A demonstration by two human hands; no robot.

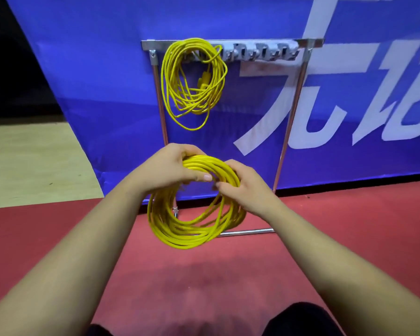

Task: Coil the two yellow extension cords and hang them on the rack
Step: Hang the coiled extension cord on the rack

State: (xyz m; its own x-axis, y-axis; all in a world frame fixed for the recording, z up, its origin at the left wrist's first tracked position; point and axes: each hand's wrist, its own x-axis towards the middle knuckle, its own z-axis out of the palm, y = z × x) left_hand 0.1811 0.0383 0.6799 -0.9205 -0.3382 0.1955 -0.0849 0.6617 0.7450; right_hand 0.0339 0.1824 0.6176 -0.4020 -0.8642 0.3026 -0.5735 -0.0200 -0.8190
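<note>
One head-worn camera looks forward and down, facing the nearby rack [260, 50].

A blue banner [102, 69] stands upright across the background. It bears large white characters [277, 105] on its right half, cut off by the frame edge. The banner's lower edge reaches down to a red floor covering [204, 275], which fills the foreground. To the left, a pale wood-grain floor section [34, 166] borders the red covering. A dark, unlit area [10, 69] occupies the upper left corner.
</note>
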